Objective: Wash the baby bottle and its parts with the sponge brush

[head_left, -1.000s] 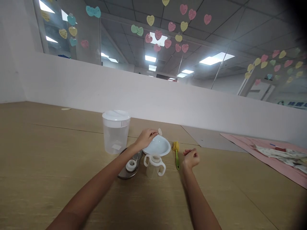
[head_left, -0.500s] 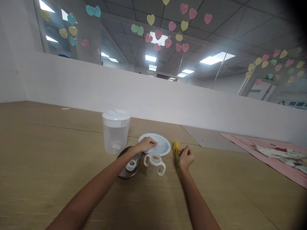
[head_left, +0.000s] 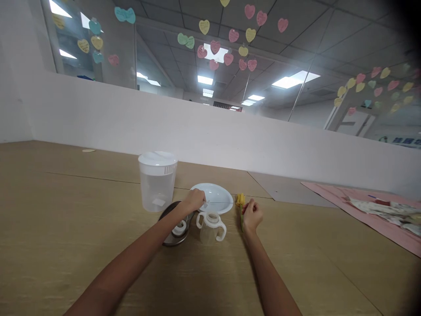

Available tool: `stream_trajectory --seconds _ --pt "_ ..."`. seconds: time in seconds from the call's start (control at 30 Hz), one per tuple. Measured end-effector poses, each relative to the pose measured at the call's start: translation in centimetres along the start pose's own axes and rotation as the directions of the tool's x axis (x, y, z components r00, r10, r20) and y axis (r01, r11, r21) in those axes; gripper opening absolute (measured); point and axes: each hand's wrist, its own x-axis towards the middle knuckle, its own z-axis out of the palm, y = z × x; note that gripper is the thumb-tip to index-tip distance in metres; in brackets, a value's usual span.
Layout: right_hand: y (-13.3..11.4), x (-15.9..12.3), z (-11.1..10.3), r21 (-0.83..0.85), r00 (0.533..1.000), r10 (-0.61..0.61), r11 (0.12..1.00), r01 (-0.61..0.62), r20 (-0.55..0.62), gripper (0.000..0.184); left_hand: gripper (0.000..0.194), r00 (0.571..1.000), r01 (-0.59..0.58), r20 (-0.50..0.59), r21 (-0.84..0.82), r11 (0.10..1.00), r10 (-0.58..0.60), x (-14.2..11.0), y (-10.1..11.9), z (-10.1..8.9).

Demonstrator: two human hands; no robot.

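Left hand (head_left: 196, 199) shifted from the middle of the bowl (head_left: 217, 197) to its left rim; compared with one second ago, right hand (head_left: 252, 216) now nearer the brush (head_left: 241, 199). Left: fingers pinched on a small pale piece (head_left: 206, 204), which sits over the left part of the bowl's interior; piece too small to identify. Thin line (head_left: 222, 202) seen across the bowl, running from near the piece toward the right; thread or wire, cannot tell. Right: fingers curled in, just right of the brush and overlapping its handle in view; whether grasping anything, cannot tell. Cup (head_left: 209, 232), two-handled, upright, just in front of the bowl. Metal tray (head_left: 171, 240) left of the cup, partly under the left forearm in view, bearing a white ring (head_left: 179, 229). Bucket (head_left: 157, 186), lidded, stands behind the tray and to its left. Pink cloth (head_left: 324, 192) well apart, far right.
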Motion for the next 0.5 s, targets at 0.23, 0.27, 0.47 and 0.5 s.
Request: stream_trajectory --seconds 0.23,0.27,0.47,0.5 --pt "-0.35 -0.32 0.26 -0.123 0.999 -0.026 0.992 0.022 -0.030 0.042 0.022 0.996 0.075 0.051 -0.158 0.985 -0.068 0.56 -0.50 0.31" --pt "-0.31 -0.29 0.25 -0.124 0.999 -0.024 0.992 0.020 -0.033 0.042 0.020 0.996 0.078 0.055 -0.194 0.978 -0.068 0.62 -0.57 0.44" --pt "-0.39 0.20 0.00 -0.045 0.987 0.046 0.998 -0.053 -0.153 0.039 0.016 0.997 0.071 0.041 -0.477 0.876 -0.058 0.94 -0.98 0.75" --pt "-0.49 0.30 -0.07 -0.024 0.981 0.060 0.998 -0.065 -0.187 0.038 0.016 0.997 0.072 0.034 -0.530 0.845 -0.064 0.98 -1.01 0.67"
